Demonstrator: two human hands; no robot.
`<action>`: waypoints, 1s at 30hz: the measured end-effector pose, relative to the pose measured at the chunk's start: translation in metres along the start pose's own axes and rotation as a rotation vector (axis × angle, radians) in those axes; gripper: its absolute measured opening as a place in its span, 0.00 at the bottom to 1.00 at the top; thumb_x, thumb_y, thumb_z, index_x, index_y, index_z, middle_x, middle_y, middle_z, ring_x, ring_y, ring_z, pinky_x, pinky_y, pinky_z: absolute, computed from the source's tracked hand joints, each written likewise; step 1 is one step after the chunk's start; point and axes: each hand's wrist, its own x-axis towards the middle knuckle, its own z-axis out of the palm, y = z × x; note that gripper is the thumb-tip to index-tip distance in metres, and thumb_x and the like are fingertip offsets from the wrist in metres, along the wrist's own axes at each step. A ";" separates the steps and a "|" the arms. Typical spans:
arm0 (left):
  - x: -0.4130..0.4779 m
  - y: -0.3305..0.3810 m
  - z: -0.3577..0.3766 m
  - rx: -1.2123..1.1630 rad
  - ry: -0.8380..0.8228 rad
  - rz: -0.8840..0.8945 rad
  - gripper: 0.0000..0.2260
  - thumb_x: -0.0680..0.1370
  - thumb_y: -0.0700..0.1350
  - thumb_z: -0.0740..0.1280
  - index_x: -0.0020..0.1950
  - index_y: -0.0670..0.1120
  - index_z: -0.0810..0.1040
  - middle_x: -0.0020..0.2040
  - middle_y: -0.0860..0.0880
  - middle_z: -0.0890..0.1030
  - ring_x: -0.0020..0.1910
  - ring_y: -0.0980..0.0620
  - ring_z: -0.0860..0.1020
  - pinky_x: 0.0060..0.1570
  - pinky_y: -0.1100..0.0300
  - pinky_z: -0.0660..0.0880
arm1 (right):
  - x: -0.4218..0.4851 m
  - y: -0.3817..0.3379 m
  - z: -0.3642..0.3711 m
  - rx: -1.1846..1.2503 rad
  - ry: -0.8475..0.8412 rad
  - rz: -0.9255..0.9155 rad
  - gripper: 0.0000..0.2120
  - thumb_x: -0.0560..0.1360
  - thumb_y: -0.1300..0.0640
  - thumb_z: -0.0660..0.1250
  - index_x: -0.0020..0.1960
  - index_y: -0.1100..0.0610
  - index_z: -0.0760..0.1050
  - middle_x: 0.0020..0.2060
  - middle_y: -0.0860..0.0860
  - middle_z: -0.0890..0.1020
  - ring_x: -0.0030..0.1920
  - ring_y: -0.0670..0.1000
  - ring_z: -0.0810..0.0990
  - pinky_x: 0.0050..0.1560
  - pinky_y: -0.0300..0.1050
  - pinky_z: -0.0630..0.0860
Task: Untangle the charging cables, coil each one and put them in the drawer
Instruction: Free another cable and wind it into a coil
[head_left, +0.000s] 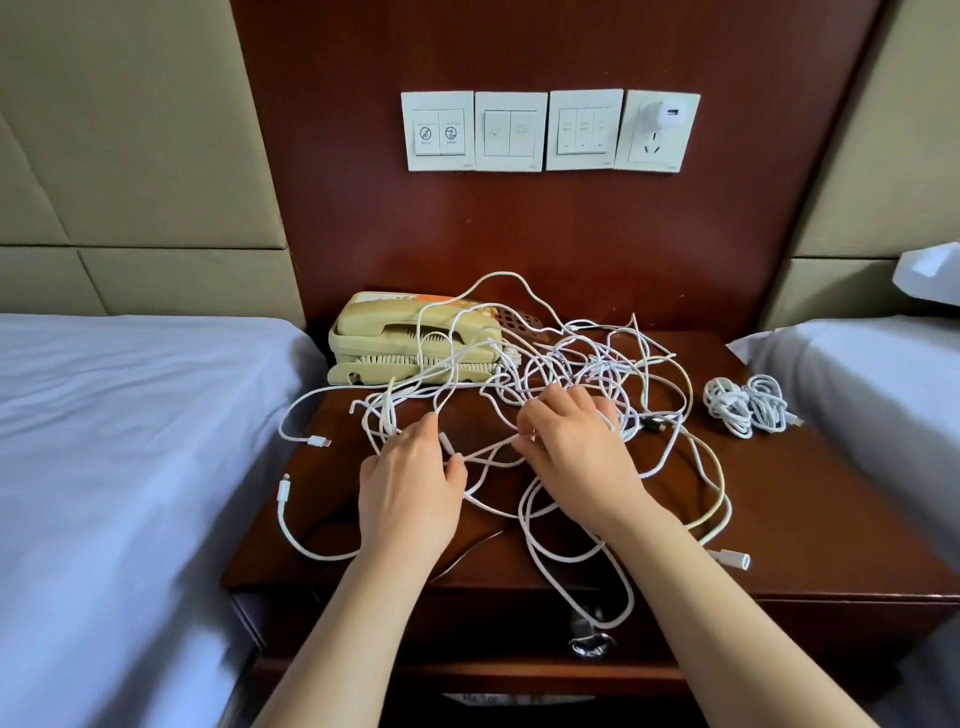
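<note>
One cable tangle (597, 364), white, spread on nightstand (805, 493) before one telephone (395, 332). Two coiled cables (745, 408) apart at right. Left hand (410, 493) and right hand (579, 462) each pinch strand of tangle. One drawer (441, 623) below. Four wall plates (550, 130), one charger (667, 111); switch legends illegible.

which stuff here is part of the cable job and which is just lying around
Job: tangled white charging cables, held by left hand and right hand; two coiled white cable bundles; dark wooden drawer, closed.
Lying about: beige corded telephone; white wall switch plates; white plug-in USB charger.
</note>
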 end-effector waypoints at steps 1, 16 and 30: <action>0.000 0.000 -0.001 -0.019 -0.005 -0.009 0.19 0.80 0.48 0.58 0.71 0.46 0.65 0.63 0.49 0.76 0.63 0.51 0.73 0.59 0.55 0.68 | -0.001 0.000 -0.002 0.012 0.015 -0.006 0.06 0.72 0.56 0.71 0.44 0.55 0.75 0.42 0.49 0.76 0.45 0.55 0.74 0.50 0.52 0.68; 0.015 0.000 0.011 0.202 -0.013 0.109 0.12 0.82 0.50 0.54 0.59 0.50 0.74 0.60 0.52 0.75 0.61 0.50 0.71 0.57 0.56 0.66 | -0.004 0.008 -0.003 0.040 -0.216 0.130 0.15 0.78 0.51 0.62 0.65 0.49 0.71 0.49 0.46 0.80 0.56 0.49 0.72 0.58 0.47 0.65; 0.003 0.009 -0.041 -0.750 -0.041 -0.007 0.17 0.79 0.41 0.58 0.31 0.40 0.73 0.21 0.54 0.72 0.20 0.58 0.66 0.25 0.69 0.64 | -0.009 0.002 -0.037 0.320 -0.029 0.263 0.17 0.77 0.53 0.64 0.66 0.49 0.70 0.52 0.44 0.78 0.48 0.45 0.77 0.48 0.46 0.76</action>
